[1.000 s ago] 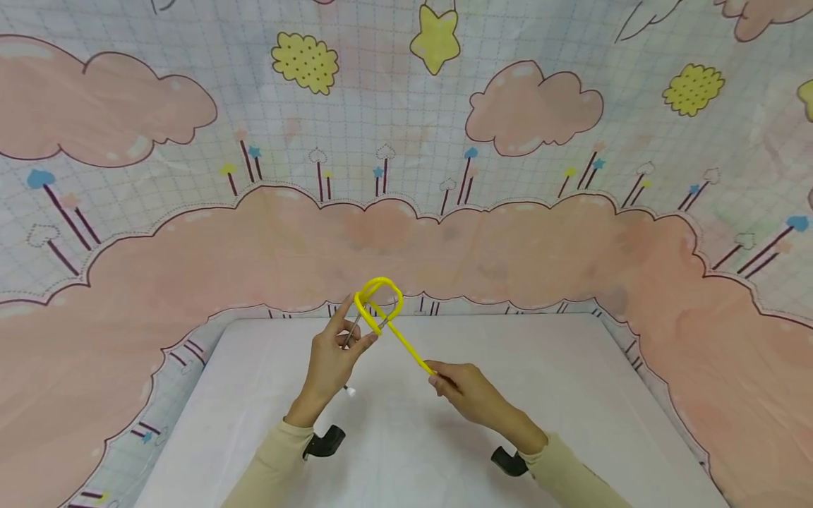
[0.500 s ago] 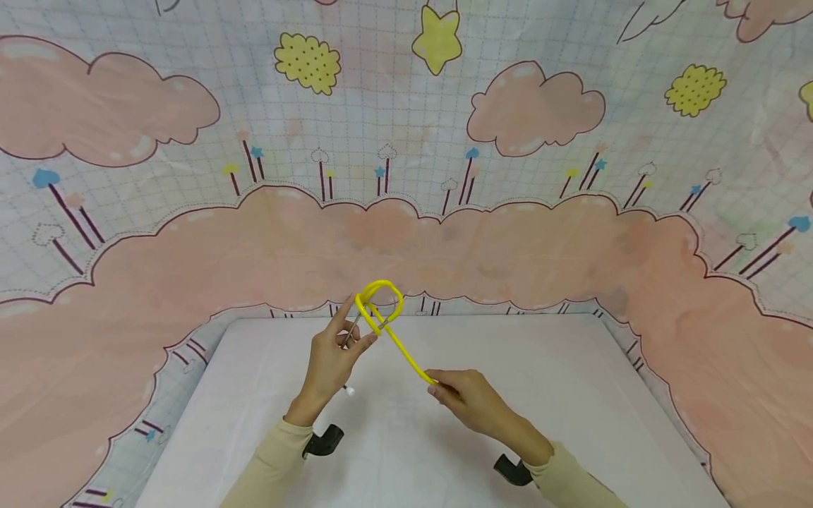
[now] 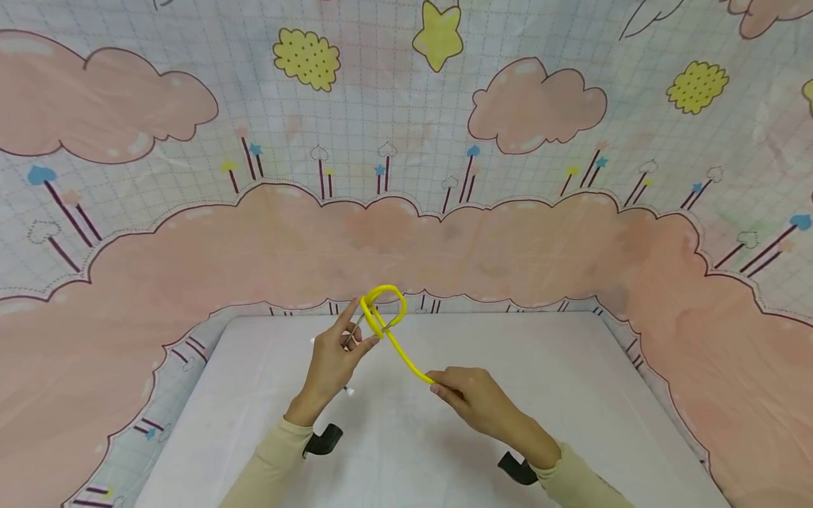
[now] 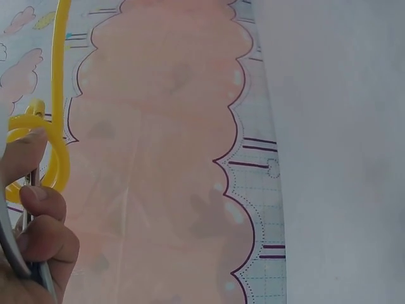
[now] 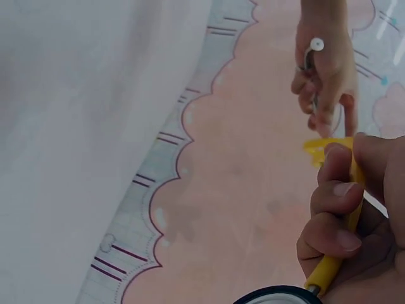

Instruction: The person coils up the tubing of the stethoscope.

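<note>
A stethoscope with yellow tubing (image 3: 405,358) is held up between both hands above the table. My left hand (image 3: 333,360) grips its metal ear tubes (image 4: 9,244), and a white ear tip (image 3: 349,390) shows below that hand. Just beyond the left fingertips the yellow tubing is wound into a loop (image 3: 404,307). My right hand (image 3: 473,398) holds the tubing's other end, fingers curled round it. In the right wrist view the round chest piece (image 5: 275,296), dark-rimmed, pokes out below the right fingers, partly cut off by the frame.
A white table (image 3: 406,437) lies under both hands. Behind and around it hangs a cloth backdrop (image 3: 508,247) printed with clouds and stars. Black curved pieces (image 3: 324,439) stick out by each wrist.
The right hand has come slightly down and nearer, and the tubing between the hands now bows where it was straight. The loop has dropped a little and shifted right. Both grips stay.
</note>
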{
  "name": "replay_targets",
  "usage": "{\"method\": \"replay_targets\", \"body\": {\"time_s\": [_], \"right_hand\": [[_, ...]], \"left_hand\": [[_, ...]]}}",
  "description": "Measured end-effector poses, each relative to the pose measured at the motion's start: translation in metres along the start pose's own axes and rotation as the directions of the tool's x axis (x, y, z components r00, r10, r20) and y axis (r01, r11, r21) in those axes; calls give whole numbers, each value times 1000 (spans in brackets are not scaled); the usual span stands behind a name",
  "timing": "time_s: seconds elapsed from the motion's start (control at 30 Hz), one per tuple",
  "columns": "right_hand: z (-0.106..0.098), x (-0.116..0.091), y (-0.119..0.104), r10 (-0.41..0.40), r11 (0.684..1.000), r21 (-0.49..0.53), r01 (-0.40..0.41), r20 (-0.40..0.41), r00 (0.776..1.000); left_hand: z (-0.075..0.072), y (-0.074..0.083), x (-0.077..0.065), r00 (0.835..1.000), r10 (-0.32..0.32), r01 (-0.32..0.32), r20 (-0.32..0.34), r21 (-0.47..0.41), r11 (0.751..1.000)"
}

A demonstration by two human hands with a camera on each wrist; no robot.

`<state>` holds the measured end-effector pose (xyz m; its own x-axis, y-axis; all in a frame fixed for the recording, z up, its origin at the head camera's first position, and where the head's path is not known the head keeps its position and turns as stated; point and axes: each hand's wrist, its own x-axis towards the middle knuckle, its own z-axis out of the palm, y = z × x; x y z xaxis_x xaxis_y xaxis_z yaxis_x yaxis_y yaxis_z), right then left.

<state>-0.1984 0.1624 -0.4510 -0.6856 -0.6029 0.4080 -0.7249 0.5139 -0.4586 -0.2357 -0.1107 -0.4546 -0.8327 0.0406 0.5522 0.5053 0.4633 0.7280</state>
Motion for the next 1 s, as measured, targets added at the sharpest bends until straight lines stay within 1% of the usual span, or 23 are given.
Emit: {"method": "replay_targets", "body": {"time_s": [0.13,0.27,0.37,0.47,0.6,0.77,0.87,1.0], "right_hand": [[-7,0,-2,-33,999,10,33,-16,999],[-12,2,-3,-92,996,3,92,-31,995],[-16,4,-4,-120,993,-3,120,-38,992],[-21,6,-5,-138,990,-10,138,-26,990],[-27,9,-5,-181,982,-50,181,1,984],[-35,13,-8,-206,974,-89,206,4,978],[-38,15,-9,-206,974,-94,204,-10,979],[-42,18,-6,-230,969,-102,224,-58,971]], "left_hand": [[0,0,0,1000,12,-12,22,5,1000],[1,0,0,999,6,-7,52,28,1000],[3,1,-1,997,1,-4,76,50,999],[4,2,-2,995,-7,1,96,61,998],[5,3,-3,993,-6,-1,115,60,998],[8,2,-4,991,0,-8,136,57,998],[9,1,-5,988,-4,-3,152,50,999],[10,2,-5,987,-1,-5,163,33,999]]}}
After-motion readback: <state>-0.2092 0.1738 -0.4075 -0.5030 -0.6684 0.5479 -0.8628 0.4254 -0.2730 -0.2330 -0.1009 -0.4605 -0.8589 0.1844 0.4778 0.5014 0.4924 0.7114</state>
